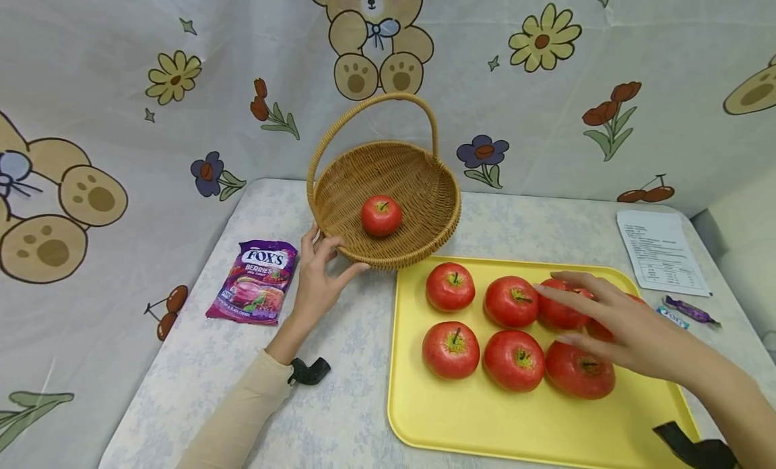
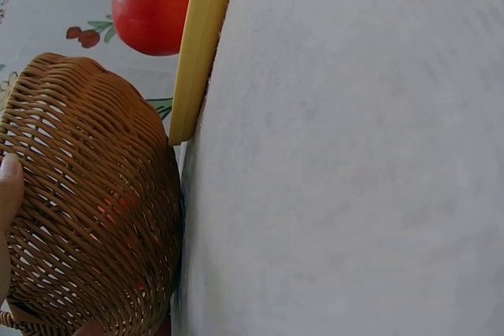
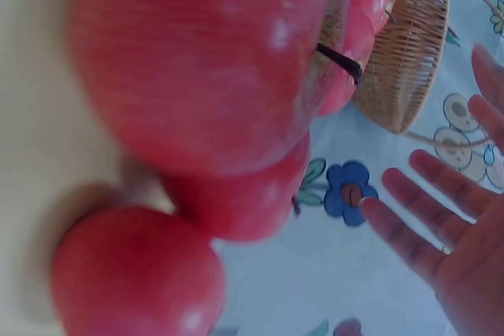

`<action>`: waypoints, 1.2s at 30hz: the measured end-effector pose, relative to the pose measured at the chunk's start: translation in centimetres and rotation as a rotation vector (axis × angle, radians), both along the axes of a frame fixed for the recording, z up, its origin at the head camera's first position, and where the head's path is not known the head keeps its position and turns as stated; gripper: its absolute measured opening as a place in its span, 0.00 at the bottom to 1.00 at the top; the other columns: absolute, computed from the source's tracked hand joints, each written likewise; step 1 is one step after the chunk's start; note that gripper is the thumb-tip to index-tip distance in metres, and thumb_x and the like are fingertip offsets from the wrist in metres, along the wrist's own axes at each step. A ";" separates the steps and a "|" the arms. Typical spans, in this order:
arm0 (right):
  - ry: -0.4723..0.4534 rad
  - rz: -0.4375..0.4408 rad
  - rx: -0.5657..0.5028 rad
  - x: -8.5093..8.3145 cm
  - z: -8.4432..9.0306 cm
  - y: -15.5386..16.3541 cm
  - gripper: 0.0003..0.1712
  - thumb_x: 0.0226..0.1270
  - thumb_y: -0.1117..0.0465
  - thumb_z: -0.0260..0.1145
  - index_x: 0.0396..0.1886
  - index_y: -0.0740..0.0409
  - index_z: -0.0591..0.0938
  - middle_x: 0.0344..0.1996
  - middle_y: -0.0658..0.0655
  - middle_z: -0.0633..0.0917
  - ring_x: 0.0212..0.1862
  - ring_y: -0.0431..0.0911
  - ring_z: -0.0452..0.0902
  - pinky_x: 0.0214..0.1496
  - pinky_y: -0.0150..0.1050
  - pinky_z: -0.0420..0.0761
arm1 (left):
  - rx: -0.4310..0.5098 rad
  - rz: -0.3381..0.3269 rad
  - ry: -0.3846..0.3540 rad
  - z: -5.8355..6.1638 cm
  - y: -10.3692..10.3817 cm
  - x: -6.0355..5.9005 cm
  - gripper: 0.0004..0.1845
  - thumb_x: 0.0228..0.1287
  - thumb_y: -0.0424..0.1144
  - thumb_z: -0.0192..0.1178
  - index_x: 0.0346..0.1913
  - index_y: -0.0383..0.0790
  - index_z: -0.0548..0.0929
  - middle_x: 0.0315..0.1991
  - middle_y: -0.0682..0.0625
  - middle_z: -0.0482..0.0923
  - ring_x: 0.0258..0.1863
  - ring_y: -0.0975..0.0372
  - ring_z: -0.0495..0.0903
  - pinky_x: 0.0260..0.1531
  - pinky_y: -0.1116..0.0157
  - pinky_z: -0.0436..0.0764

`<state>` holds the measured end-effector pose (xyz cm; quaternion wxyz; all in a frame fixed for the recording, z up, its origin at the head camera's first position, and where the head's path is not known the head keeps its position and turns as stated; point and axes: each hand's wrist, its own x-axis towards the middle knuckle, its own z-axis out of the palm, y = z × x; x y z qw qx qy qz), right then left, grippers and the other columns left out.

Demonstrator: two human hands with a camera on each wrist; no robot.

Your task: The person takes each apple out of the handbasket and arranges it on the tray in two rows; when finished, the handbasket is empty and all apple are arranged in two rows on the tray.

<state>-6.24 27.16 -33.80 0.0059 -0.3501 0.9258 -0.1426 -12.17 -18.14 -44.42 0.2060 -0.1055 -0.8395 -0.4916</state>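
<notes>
A wicker basket [image 1: 418, 186] with a tall handle stands at the back of the table, its opening facing me, one red apple [image 1: 381, 215] inside. My left hand [image 1: 320, 273] holds the basket by its front left edge, thumb against the outer weave. In the left wrist view only bits of that hand show beside the basket [image 2: 94, 194]. Several red apples [image 1: 514, 360] lie in two rows on a yellow tray [image 1: 473, 422]. Over the tray's right-hand apples hovers my right hand [image 1: 630, 327], fingers spread and holding nothing; it partly covers some apples. In the right wrist view, the hand [image 3: 472, 265] is apart from the apples [image 3: 213, 60].
A purple candy bag [image 1: 257, 282] lies left of the left hand. Beyond the tray's right side are a white printed packet [image 1: 662, 250], a purple wrapped candy [image 1: 692, 310] and a small light-blue wrapper [image 1: 673, 317]. A patterned cloth [image 1: 242, 51] hangs behind the table.
</notes>
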 end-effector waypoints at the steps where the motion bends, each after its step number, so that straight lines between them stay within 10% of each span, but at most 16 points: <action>1: -0.006 0.015 -0.021 -0.6 0.2 -0.7 0.43 0.53 0.54 0.78 0.69 0.37 0.71 0.64 0.55 0.71 0.58 0.51 0.72 0.42 0.49 0.87 | -0.001 0.000 0.000 0.0 0.0 0.0 0.27 0.51 0.43 0.76 0.53 0.43 0.77 0.75 0.36 0.45 0.67 0.43 0.68 0.55 0.52 0.82; 22: -0.045 0.288 -0.155 -11.5 1.9 -11.7 0.34 0.65 0.55 0.70 0.70 0.41 0.70 0.67 0.59 0.69 0.66 0.55 0.66 0.62 0.55 0.77 | -0.022 0.004 -0.004 0.1 0.0 0.0 0.27 0.52 0.45 0.75 0.53 0.40 0.77 0.75 0.36 0.44 0.68 0.44 0.67 0.54 0.50 0.83; 36: -0.118 0.306 -0.101 -17.2 1.1 -17.3 0.33 0.66 0.50 0.68 0.70 0.44 0.71 0.68 0.62 0.66 0.67 0.58 0.65 0.65 0.56 0.73 | -0.025 0.001 0.001 -0.1 0.0 0.0 0.28 0.52 0.45 0.75 0.52 0.38 0.77 0.75 0.35 0.45 0.67 0.43 0.68 0.54 0.50 0.83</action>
